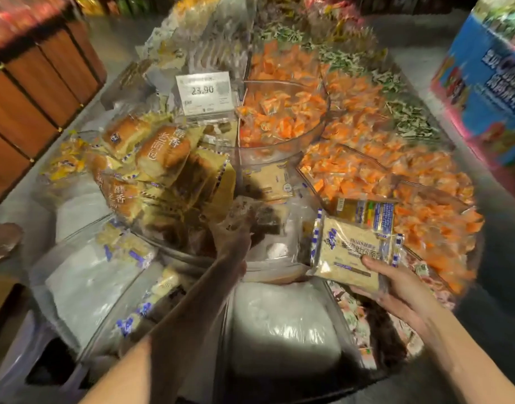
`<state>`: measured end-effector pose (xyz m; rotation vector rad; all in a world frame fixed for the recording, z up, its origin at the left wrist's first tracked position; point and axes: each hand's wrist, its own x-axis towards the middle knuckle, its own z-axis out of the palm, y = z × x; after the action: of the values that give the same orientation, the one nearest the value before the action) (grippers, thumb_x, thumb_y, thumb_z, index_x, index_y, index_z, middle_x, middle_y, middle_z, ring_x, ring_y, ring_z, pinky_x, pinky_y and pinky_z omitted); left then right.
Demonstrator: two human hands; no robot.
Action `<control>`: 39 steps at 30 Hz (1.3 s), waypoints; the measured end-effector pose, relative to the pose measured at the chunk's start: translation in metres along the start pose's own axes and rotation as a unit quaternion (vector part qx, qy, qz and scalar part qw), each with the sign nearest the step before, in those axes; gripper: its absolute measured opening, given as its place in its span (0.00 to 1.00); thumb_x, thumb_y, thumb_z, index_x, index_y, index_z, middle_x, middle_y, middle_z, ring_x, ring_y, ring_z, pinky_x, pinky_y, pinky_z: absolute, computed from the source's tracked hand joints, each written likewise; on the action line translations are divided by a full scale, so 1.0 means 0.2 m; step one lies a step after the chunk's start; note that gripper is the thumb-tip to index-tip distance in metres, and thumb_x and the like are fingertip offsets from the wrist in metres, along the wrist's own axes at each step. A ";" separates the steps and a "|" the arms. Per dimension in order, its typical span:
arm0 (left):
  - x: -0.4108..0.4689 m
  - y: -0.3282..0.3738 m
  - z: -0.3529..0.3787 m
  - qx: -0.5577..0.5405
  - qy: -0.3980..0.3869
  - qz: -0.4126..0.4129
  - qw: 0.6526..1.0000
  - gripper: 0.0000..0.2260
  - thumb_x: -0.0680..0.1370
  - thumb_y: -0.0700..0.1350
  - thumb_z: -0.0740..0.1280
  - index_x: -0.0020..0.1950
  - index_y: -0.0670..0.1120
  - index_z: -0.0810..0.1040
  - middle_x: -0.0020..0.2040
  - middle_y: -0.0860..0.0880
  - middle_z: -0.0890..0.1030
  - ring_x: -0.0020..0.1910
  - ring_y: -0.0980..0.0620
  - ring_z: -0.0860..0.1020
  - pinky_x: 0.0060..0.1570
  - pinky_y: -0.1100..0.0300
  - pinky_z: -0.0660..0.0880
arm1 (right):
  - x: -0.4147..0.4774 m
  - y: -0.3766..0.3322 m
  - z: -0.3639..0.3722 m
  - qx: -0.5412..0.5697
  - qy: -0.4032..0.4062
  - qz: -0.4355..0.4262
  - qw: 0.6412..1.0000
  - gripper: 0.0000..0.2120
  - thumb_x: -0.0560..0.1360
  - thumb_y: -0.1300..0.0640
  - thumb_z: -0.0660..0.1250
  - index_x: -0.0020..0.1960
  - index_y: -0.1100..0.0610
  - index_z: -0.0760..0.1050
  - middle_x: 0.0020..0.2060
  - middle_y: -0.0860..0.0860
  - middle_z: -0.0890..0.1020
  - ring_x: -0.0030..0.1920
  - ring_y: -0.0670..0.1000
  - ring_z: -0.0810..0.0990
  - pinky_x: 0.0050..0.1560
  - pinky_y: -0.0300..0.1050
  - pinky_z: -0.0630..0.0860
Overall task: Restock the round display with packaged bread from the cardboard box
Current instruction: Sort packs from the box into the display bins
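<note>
Head view (the only view).

**Step in hand:** placing stage of the restock. The right hand (pixel 396 287) grasps a bread packet (pixel 348 252), thumb over its lower edge and fingers beneath. It holds the packet flat over the near-right part of the round display (pixel 324 112), just beside the orange packets (pixel 352 158). A second packet of similar kind (pixel 364 212) lies just behind it, at the edge of the orange section. The left hand (pixel 236 231) reaches into the shadowed middle tier and is motion-blurred, so I cannot tell whether its fingers grasp anything or are released. The cardboard box cannot be made out here.

**Stock:** brown loaf packets (pixel 163 153) are piled to the left in the middle tier. The near lower compartments show mostly white filler (pixel 282 325) and a few blue-edged packets.

**Judgement:** the held packet is not yet set down. The next move likely calls for lowering it, label up, into a sparse compartment with its own kind, kept apart from the orange packets.

**Writing:**
- Price tag (pixel 204 93): reads "23.90"; the rest is too small.
- Loaf packets: white characters, "醇香" legible.
- Held packet: blue-and-white checked edges, dark print too blurred to read.
- Blue pack (pixel 495 77), upper right: white characters, blurred.
</note>
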<state>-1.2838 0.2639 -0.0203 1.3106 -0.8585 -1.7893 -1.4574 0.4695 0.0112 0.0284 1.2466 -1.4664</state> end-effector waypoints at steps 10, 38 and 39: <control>0.00 -0.04 -0.07 0.394 -0.087 0.200 0.893 0.46 0.65 0.56 0.79 0.76 0.48 0.58 0.56 0.51 0.80 0.36 0.53 0.83 0.37 0.52 0.83 | 0.04 -0.06 0.04 -0.029 -0.005 -0.008 1.000 0.16 0.68 0.64 0.67 0.56 0.66 0.76 0.45 0.61 0.86 0.42 0.56 0.87 0.35 0.46 0.83; -0.09 0.09 0.07 0.438 -0.242 0.349 0.793 0.20 0.80 0.56 0.66 0.62 0.42 0.79 0.56 0.43 0.82 0.49 0.54 0.79 0.49 0.68 0.74 | 0.03 -0.13 0.05 -0.067 -0.032 -0.049 0.996 0.50 0.40 0.56 0.89 0.59 0.67 0.77 0.55 0.64 0.84 0.51 0.60 0.86 0.40 0.48 0.84; -0.16 0.10 0.10 0.406 -0.290 0.282 0.819 0.24 0.79 0.62 0.64 0.62 0.43 0.78 0.55 0.44 0.82 0.48 0.55 0.79 0.49 0.71 0.73 | 0.01 -0.13 0.07 -0.070 -0.037 -0.051 0.996 0.49 0.42 0.56 0.89 0.60 0.67 0.77 0.55 0.64 0.83 0.51 0.60 0.86 0.40 0.48 0.83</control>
<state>-1.2936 0.2830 0.0164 0.7649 -2.2697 -1.3428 -1.4680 0.4521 0.0325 -0.1848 1.3023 -1.4497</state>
